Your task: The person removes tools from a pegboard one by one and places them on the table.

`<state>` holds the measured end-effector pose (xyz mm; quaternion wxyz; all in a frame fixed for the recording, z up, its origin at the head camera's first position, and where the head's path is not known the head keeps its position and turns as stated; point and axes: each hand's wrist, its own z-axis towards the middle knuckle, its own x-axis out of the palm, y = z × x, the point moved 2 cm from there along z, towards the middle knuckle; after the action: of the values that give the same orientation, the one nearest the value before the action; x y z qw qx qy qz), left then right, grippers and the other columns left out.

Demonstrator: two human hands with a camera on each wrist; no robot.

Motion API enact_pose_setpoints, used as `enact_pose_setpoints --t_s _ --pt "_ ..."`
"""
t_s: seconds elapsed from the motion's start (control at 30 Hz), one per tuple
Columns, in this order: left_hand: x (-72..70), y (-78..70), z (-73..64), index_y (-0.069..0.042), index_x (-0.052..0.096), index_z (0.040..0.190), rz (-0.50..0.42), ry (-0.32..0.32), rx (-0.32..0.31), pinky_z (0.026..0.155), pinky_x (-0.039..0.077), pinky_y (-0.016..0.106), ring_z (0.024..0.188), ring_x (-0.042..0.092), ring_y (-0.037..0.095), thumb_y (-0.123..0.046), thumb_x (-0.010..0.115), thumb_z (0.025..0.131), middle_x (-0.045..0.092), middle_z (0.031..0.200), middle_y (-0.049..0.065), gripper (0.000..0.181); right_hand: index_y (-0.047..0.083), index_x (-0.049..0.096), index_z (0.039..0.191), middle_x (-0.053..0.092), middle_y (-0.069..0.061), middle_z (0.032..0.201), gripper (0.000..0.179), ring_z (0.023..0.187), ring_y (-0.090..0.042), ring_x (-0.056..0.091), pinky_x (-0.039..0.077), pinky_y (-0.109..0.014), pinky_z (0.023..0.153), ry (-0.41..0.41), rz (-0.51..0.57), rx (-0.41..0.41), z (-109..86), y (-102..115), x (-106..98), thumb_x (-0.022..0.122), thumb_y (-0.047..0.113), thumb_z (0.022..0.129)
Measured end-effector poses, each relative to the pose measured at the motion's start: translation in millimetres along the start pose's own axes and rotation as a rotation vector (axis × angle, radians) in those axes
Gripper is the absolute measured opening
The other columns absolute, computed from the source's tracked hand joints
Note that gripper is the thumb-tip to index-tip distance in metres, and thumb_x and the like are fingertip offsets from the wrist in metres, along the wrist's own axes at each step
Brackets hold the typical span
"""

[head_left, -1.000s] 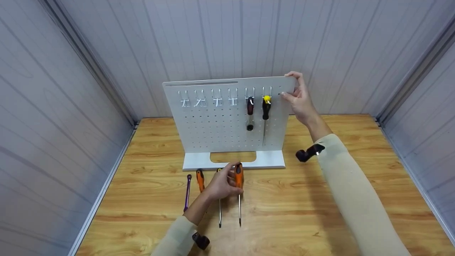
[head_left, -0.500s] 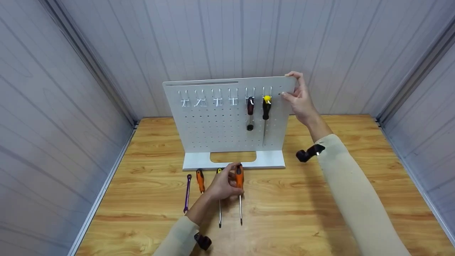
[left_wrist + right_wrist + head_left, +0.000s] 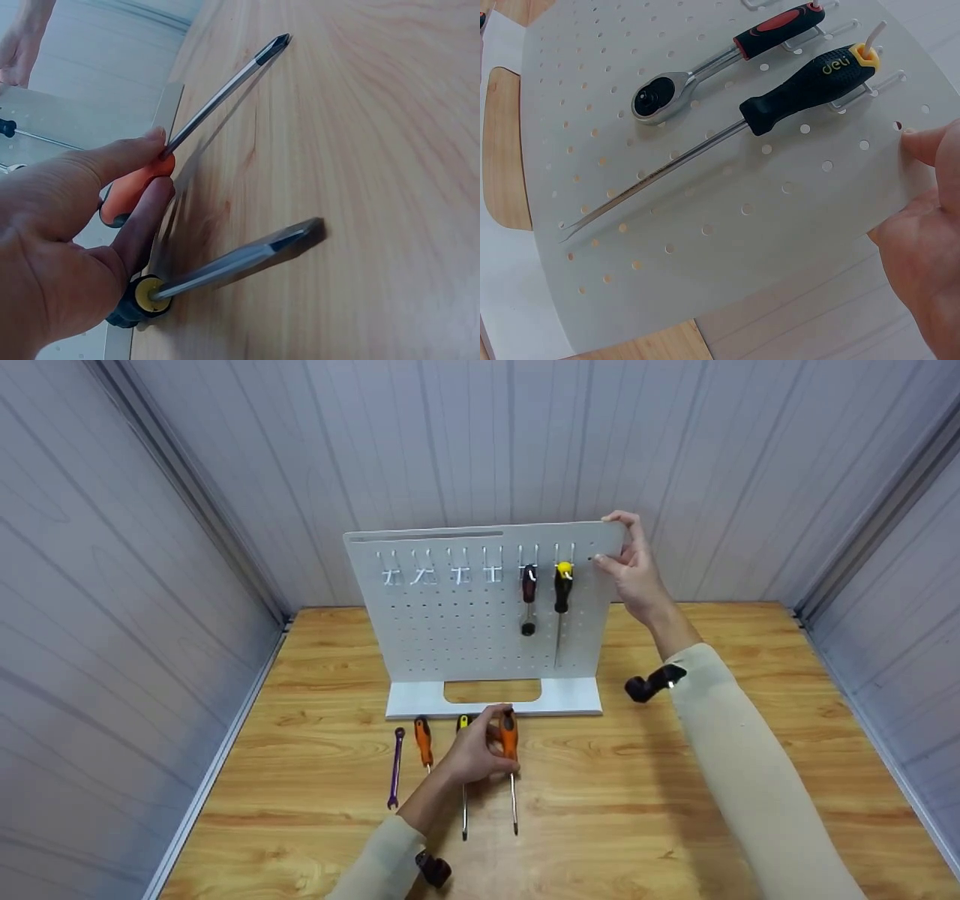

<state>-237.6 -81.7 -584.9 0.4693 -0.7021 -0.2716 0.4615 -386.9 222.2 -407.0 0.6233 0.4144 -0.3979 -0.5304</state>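
Observation:
My left hand (image 3: 474, 751) pinches the orange handle of a Phillips screwdriver (image 3: 129, 191) between thumb and fingers, its shaft pointing toward me. Just beside that hand lies a black and yellow flathead screwdriver (image 3: 244, 262), partly covered by the hand in the head view. With thumb in front and fingers behind, my right hand (image 3: 636, 574) grips the upper right corner of a white pegboard (image 3: 480, 637). From its hooks hang a ratchet wrench (image 3: 660, 97) with a red and black handle and a black and yellow screwdriver (image 3: 802, 86).
Left of my left hand, a smaller orange-handled screwdriver (image 3: 423, 741) and a purple wrench (image 3: 396, 769) lie on the wooden table (image 3: 300, 810). Several hooks (image 3: 424, 574) on the board's left part hold nothing. Pale panelled walls (image 3: 480, 442) enclose the table.
My left hand has shifted slightly right with the orange-handled screwdriver, uncovering more of the tools to its left. The right hand and pegboard have stayed put.

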Motion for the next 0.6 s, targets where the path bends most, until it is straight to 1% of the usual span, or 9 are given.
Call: enact_pose_setpoints --t_s 0.2,0.47,0.6 --pt "0.5 0.5 -0.6 -0.015 0.043 0.171 -0.006 0.003 -0.032 0.07 0.06 0.023 0.08 0.07 0.012 0.006 0.096 0.082 0.073 0.121 0.018 0.106 0.031 0.051 0.143 0.058 0.001 0.139 0.054 0.13 -0.02 0.06 0.049 -0.034 0.11 0.001 0.008 -0.002 0.0 0.6 1.1 0.051 -0.012 0.111" --pt "1.4 -1.8 -2.0 -0.014 0.046 0.169 0.037 -0.009 -0.036 0.067 0.056 0.022 0.078 0.066 0.014 0.006 0.097 0.08 0.076 0.117 0.017 0.105 0.031 0.05 0.144 0.054 0.002 0.144 0.055 0.133 -0.021 0.058 0.05 -0.034 0.111 0.007 0.008 -0.008 -0.1 0.0 1.5 0.05 -0.014 0.111" --pt "1.1 -1.5 -1.8 -0.017 0.046 0.169 0.049 -0.009 -0.053 0.067 0.054 0.023 0.079 0.064 0.014 0.004 0.098 0.08 0.075 0.117 0.015 0.105 0.031 0.05 0.145 0.056 0.001 0.143 0.055 0.132 -0.022 0.059 0.048 -0.037 0.111 0.01 0.007 -0.004 -0.8 0.9 1.1 0.049 -0.012 0.112"
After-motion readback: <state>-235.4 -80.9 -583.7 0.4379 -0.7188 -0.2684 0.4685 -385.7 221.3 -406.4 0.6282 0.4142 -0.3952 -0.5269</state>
